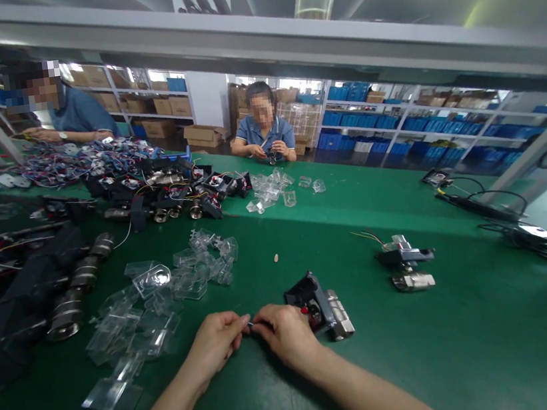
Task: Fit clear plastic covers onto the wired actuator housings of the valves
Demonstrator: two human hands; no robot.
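Observation:
My left hand (217,344) is closed in a pinch near the front middle of the table. Opposite it, my right hand (288,336) pinches as well, their fingertips almost meeting. A short bit of thin bluish wire (250,324) shows between them; its ends are hidden by the fingers. Just beyond my right hand lies a black housing (319,301) with a red part inside, partly covered by the hand. A shiny metal cylinder (339,315) is attached to its right side. Clear plastic pieces (142,316) lie in a loose heap left of my left hand.
Black units with metal cylinders (79,278) crowd the left side. A similar unit (406,261) lies to the right, with black cables (500,209) farther off. Wired parts (81,160) pile up at the back left. Two people sit across the table; a shelf beam (252,40) runs overhead.

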